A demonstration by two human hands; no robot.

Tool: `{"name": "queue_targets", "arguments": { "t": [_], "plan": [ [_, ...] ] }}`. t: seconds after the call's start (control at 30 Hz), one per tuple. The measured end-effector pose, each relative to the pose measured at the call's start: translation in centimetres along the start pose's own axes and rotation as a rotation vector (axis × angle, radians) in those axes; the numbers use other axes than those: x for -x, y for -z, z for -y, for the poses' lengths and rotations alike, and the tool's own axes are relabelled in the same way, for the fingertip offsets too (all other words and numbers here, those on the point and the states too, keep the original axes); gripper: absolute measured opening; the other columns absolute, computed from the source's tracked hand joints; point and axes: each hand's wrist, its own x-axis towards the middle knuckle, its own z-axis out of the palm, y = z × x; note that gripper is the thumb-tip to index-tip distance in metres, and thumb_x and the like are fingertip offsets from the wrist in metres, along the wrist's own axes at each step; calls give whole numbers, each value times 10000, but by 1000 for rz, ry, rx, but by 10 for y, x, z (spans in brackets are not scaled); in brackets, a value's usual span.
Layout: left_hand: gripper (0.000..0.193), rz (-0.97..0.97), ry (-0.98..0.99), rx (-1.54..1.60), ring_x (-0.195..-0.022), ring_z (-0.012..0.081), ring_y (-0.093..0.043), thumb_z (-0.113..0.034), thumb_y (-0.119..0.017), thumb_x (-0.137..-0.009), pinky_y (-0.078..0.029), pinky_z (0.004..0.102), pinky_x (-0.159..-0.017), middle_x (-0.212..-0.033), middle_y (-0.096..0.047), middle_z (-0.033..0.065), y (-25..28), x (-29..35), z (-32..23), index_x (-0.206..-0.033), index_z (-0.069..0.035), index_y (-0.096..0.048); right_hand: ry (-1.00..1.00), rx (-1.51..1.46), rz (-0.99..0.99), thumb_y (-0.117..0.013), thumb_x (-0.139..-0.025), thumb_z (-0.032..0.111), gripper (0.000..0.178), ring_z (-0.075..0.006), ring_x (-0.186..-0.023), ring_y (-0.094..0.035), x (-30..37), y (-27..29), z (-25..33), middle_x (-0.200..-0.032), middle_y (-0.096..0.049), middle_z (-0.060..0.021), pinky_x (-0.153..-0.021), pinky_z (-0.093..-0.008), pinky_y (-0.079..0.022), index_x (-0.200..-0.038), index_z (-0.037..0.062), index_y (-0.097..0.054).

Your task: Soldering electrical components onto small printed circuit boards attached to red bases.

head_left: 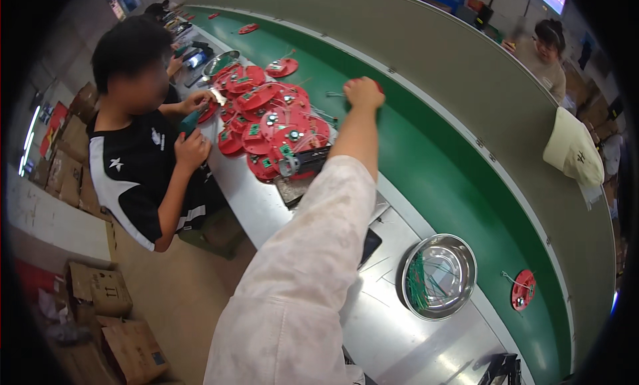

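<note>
My left arm, in a pale mottled sleeve, stretches over the bench to the green belt. At its end my left hand (364,94) is closed over a red disc (380,87), of which only an edge shows. Thin pale wires (335,94) stick out beside the fingers. Left of my forearm lies a heap of red round discs (256,112) bearing small green circuit boards and loose wires. Against the sleeve, a black cylindrical tool with a grey ring end (305,161) rests by the heap. My right hand is out of view.
A steel bowl (470,258) of green wires stands on the metal bench (383,318). Another red disc (524,290) lies on the green belt (426,162). At left a co-worker (143,145) handles a red disc. A pale cap (574,147) hangs on the partition.
</note>
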Motion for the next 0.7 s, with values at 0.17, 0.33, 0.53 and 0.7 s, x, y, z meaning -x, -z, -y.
{"name": "queue_targets", "arguments": {
  "t": [0.17,0.33,0.53,0.7],
  "plan": [
    [418,127,-173,173,-1117,336,-664,-267,-756,-729,-439,479,-991,-1148,-716,171,-1,71,-73,-1090,-59,-734,101,-3,-16,-570,-911,447,494,-269,-492,-540,-3,4,-2,-602,-558,-128,-450,-367,-431,-917,-45,-617],
    [379,-31,-740,547,-1034,351,-684,-278,-712,-765,-479,504,-924,-1048,-723,164,54,228,-157,-1094,-93,-707,264,42,21,-560,-929,368,403,-246,-458,-504,1,-27,7,-623,-541,-134,-435,-346,-440,-906,-30,-619],
    [176,-148,-1293,956,-781,276,-640,-230,-657,-858,-464,454,-762,-766,-639,94,107,479,-133,-914,-65,-687,599,615,-259,-551,-947,397,471,-189,-512,-549,21,-33,21,-762,-627,-138,-415,-299,-420,-961,-59,-666],
    [199,115,-1468,718,-852,254,-641,-165,-672,-800,-490,402,-795,-905,-669,74,52,589,-48,-973,-73,-709,75,-14,-223,-503,-970,292,317,-171,-506,-497,10,-76,15,-603,-514,-33,-490,-307,-426,-1007,18,-659]
  ]
}}
